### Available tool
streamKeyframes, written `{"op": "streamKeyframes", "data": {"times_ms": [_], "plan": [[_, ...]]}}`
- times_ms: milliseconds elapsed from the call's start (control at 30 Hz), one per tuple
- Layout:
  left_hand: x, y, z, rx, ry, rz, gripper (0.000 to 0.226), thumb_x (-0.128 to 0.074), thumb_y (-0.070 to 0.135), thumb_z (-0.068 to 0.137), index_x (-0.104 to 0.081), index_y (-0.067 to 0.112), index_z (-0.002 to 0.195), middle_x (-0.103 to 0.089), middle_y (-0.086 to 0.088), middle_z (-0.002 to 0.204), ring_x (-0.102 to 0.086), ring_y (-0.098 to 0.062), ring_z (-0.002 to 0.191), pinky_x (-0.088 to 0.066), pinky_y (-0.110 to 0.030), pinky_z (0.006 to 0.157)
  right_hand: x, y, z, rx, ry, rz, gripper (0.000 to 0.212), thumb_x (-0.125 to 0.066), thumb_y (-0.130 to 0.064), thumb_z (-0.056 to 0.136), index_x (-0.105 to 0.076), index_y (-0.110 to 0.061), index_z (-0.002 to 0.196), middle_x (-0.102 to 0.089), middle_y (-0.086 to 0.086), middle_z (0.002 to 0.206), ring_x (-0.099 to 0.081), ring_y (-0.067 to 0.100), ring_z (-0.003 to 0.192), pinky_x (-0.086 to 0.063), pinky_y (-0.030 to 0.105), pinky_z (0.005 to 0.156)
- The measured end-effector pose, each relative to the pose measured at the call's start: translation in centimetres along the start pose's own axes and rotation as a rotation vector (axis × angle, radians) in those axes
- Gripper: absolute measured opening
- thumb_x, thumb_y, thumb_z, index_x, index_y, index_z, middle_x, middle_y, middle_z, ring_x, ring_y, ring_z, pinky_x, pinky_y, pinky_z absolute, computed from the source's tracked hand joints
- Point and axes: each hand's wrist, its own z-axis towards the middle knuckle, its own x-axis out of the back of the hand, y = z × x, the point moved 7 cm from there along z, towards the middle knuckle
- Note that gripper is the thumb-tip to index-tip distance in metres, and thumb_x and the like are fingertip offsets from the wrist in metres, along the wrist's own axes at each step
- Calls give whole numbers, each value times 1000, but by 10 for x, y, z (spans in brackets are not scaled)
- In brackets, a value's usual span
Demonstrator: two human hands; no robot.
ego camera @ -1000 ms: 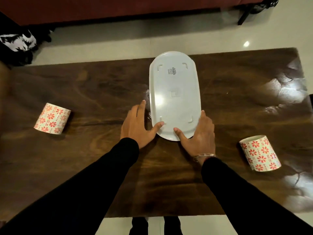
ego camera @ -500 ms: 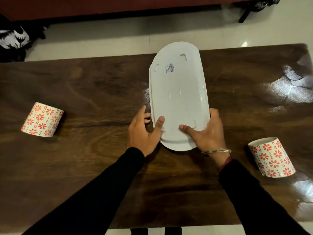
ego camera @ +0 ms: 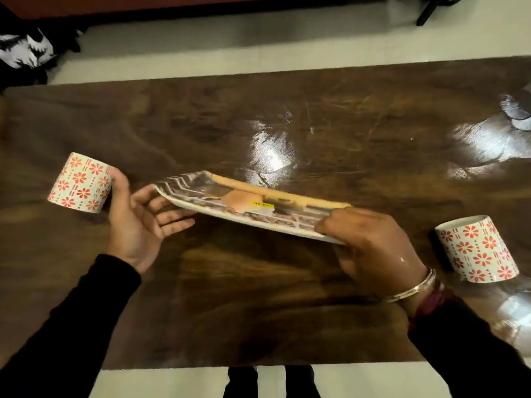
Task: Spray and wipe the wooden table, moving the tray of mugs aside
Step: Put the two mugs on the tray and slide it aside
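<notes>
Gripping tray (ego camera: 244,208) (printed face up) – right hand (ego camera: 370,248) fingers clenched on rim; left hand (ego camera: 138,222) fingers released, beneath.

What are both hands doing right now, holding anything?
Left hand: open, palm up, fingertips under the tray at its left end.
Right hand: closed on the tray's right end, holding it tilted above the table.

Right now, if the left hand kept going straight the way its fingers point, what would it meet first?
The tray. The left hand is open, palm up, its fingers pointing right at the tray's near left end, apparently just under the rim. Whether they touch it is unclear. The mug lies behind it, out of that line.
</notes>
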Motion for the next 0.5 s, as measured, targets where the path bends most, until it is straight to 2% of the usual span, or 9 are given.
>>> {"op": "streamKeyframes", "data": {"times_ms": [33,100,133,167,200,233,367,433,500], "plan": [[6,-2,-3,-5,23,45,67,-37,69,97,-69,12,109,-80,-7,96,-78,-21,79,-65,-35,63,-5,1,-3,51,-10,-52,17,-58,-6,95,-71,-16,97,-67,2,86,-66,31,75,-54,38,62],[17,-9,-5,-28,90,124,30,-61,37,99,-71,9,102,-77,-9,90,-74,-11,62,-63,-28,58,-14,9,-8,82,-16,-116,41,-36,-21,111,-72,-14,93,-63,6,81,-60,33,69,-50,41,56],[22,-14,-5,-35,122,154,16,-66,21,97,-72,7,100,-75,-10,87,-71,-8,57,-63,-25,57,-20,16,-12,67,-39,-150,37,-40,-20,110,-72,-15,93,-61,7,82,-58,33,70,-47,42,56],[25,-20,-5,-35,142,175,9,-69,11,94,-73,6,101,-75,-10,84,-70,-7,56,-62,-24,57,-28,24,-17,57,-55,-188,22,-51,-15,105,-70,-16,94,-60,7,83,-56,32,72,-45,42,58],[27,-26,-4,-28,155,182,12,-71,6,91,-73,5,103,-77,-9,82,-70,-7,57,-63,-24,58,-35,29,-23,54,-75,-218,10,-62,-12,98,-69,-17,95,-60,7,86,-56,32,75,-44,42,60],[29,-33,-3,-16,166,182,17,-73,3,89,-73,4,106,-78,-8,82,-71,-8,59,-64,-25,61,-41,35,-27,39,-83,-230,8,-68,-11,93,-68,-18,96,-60,6,88,-55,31,78,-43,42,63],[29,-61,0,17,184,221,27,-75,0,87,-71,5,112,-81,-4,79,-74,-11,61,-66,-30,67,-61,57,-40,-137,-135,-224,35,-81,-5,76,-67,-21,104,-62,1,102,-57,28,92,-39,40,74],[28,-73,0,29,189,215,29,-75,0,87,-70,8,115,-81,-4,82,-76,-14,68,-66,-31,70,-64,65,-44,-213,-105,-199,37,-79,2,72,-68,-18,102,-63,2,103,-60,30,94,-41,40,75],[29,-81,0,40,206,211,31,-75,1,88,-70,9,117,-81,-5,86,-77,-16,73,-66,-34,74,-68,69,-47,-222,-68,-151,31,-73,7,75,-71,-12,99,-66,7,101,-62,33,93,-48,44,73]]}}
